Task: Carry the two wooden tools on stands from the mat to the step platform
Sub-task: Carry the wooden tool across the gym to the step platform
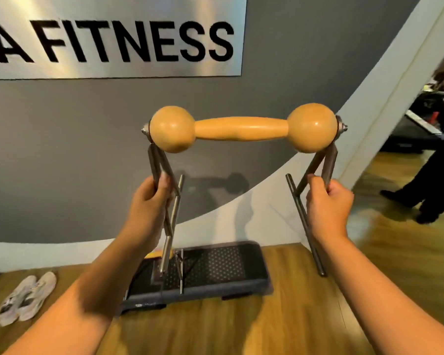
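A wooden dumbbell-shaped tool (241, 129) with two round ends sits on a metal stand (305, 221) that I hold up in the air at chest height. My left hand (149, 203) grips the stand's left legs, and my right hand (328, 203) grips its right legs. Below and ahead, the dark step platform (228, 267) lies on the wood floor against the wall. On its left part stands another metal stand (180, 262), mostly hidden behind my left arm; a strip of its yellow wood shows beside my forearm.
A grey wall with a metal sign (113, 37) rises right behind the platform. A pair of pale sneakers (26, 298) lies on the floor at the left. A person's dark legs (426, 188) stand at the right near gym machines (420, 124).
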Demonstrator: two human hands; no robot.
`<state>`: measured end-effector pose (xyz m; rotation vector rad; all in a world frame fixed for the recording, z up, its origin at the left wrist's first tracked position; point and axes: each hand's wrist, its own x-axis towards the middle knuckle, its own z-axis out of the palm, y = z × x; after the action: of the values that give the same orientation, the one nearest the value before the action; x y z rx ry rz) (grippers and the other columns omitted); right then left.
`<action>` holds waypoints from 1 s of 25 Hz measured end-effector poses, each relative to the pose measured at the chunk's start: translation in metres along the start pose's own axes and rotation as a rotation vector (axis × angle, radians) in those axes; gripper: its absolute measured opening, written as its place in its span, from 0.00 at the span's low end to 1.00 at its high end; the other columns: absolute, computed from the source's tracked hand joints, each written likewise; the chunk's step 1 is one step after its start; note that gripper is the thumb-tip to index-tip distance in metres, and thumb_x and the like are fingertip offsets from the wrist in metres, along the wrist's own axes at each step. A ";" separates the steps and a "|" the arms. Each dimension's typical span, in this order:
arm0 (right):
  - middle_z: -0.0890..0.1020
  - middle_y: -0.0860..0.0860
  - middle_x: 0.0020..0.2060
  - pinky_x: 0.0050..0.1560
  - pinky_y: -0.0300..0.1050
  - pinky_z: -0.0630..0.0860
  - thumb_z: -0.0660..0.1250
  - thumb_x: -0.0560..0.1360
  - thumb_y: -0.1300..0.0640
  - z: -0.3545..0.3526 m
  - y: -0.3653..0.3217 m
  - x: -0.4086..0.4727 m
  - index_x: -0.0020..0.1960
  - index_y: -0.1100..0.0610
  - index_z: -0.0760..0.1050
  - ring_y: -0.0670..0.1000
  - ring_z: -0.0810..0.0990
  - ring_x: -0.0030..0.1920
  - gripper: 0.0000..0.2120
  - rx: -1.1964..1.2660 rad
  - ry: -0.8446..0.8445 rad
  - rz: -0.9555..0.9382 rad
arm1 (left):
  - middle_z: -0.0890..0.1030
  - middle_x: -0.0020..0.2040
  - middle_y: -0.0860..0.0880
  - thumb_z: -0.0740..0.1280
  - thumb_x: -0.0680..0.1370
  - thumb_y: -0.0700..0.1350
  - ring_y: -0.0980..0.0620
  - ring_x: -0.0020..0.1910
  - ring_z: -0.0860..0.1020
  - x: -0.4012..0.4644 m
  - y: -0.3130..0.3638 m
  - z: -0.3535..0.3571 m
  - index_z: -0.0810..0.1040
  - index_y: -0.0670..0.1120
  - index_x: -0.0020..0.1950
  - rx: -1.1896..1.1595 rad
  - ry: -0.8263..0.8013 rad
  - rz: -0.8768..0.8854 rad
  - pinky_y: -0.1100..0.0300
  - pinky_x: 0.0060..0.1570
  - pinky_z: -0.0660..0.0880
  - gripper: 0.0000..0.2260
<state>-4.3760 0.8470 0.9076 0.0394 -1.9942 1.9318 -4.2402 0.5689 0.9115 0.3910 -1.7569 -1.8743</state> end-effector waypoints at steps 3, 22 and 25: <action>0.68 0.54 0.27 0.31 0.47 0.64 0.67 0.72 0.49 0.016 0.049 0.012 0.26 0.47 0.71 0.53 0.67 0.31 0.17 -0.023 0.003 0.053 | 0.65 0.36 0.50 0.62 0.86 0.46 0.56 0.35 0.64 0.027 -0.038 0.008 0.72 0.49 0.43 -0.105 -0.034 -0.088 0.60 0.38 0.63 0.12; 0.63 0.49 0.26 0.31 0.44 0.61 0.67 0.69 0.53 0.109 0.413 0.064 0.28 0.50 0.65 0.50 0.62 0.30 0.14 -0.069 -0.193 0.362 | 0.69 0.30 0.54 0.68 0.82 0.48 0.57 0.31 0.68 0.131 -0.401 0.021 0.73 0.51 0.38 -0.099 0.279 -0.410 0.63 0.37 0.67 0.14; 0.65 0.49 0.26 0.34 0.47 0.63 0.67 0.71 0.51 0.114 0.470 0.052 0.28 0.49 0.67 0.49 0.64 0.30 0.15 -0.101 -0.187 0.377 | 0.71 0.31 0.56 0.65 0.84 0.43 0.59 0.34 0.69 0.117 -0.466 0.016 0.76 0.52 0.38 -0.105 0.220 -0.404 0.64 0.41 0.69 0.15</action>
<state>-4.5781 0.7779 0.4703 -0.2031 -2.3592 2.1113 -4.4298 0.5204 0.4721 0.9303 -1.5060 -2.0894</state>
